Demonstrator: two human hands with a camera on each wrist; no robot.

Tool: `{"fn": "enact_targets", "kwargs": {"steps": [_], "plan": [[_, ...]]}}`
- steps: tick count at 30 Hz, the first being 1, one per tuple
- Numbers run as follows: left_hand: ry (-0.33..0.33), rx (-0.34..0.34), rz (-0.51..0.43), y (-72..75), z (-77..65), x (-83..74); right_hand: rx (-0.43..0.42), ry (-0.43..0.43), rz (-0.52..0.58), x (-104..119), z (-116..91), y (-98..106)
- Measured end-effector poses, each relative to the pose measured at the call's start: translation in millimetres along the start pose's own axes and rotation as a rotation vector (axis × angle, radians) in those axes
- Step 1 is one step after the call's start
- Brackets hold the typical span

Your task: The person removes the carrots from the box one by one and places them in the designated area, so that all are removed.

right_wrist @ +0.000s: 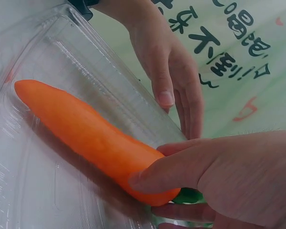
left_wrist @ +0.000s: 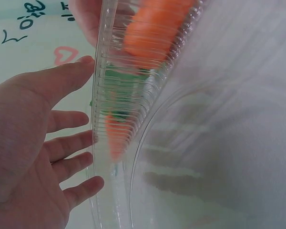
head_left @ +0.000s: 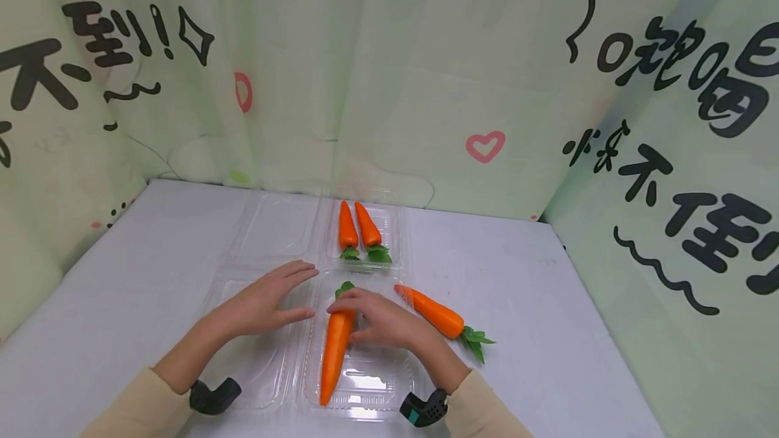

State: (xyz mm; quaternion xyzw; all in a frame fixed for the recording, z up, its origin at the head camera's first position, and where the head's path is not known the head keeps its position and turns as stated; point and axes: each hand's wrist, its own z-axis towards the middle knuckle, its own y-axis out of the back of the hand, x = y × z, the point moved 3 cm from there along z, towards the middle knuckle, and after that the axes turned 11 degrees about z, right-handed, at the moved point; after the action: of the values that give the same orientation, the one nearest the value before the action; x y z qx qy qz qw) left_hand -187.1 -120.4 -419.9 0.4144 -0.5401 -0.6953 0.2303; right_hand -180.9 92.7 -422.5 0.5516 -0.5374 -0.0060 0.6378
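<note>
My right hand (head_left: 389, 322) grips a large orange toy carrot (head_left: 335, 360) near its leafy end, thumb on one side and fingers on the other. The carrot lies lengthwise in the left part of a clear plastic clamshell box (head_left: 389, 384), its tip towards me. In the right wrist view, the thumb presses on the carrot (right_wrist: 95, 133) and green leaves show beneath the hand. My left hand (head_left: 264, 303) is spread with nothing in it, its fingertips at the box's left edge above the flipped-back lid. The left wrist view shows those fingers (left_wrist: 71, 152) extended beside the ribbed wall.
Behind, a second clear box (head_left: 393, 222) holds two smaller carrots (head_left: 347, 227), leaves towards me, its lid (head_left: 276, 222) folded out left. Another large carrot (head_left: 439, 314) lies on the white table, right of the near box. A printed curtain (head_left: 395, 86) surrounds the table's back and sides.
</note>
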Motion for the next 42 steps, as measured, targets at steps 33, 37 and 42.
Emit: {"fn": "enact_targets", "kwargs": {"steps": [33, 37, 42], "plan": [[-0.013, -0.015, -0.002, 0.9, -1.7, -0.9, -0.046, -0.013, -0.002, -3.8, -5.0, 1.6], [-0.007, -0.007, -0.002, 0.5, -1.5, -1.1, -0.064, -0.002, 0.016, -4.1, -7.9, 3.6], [-0.007, -0.005, -0.001, 0.3, -1.4, -1.4, -0.084, 0.022, 0.050, -3.6, -11.5, 6.1]]}}
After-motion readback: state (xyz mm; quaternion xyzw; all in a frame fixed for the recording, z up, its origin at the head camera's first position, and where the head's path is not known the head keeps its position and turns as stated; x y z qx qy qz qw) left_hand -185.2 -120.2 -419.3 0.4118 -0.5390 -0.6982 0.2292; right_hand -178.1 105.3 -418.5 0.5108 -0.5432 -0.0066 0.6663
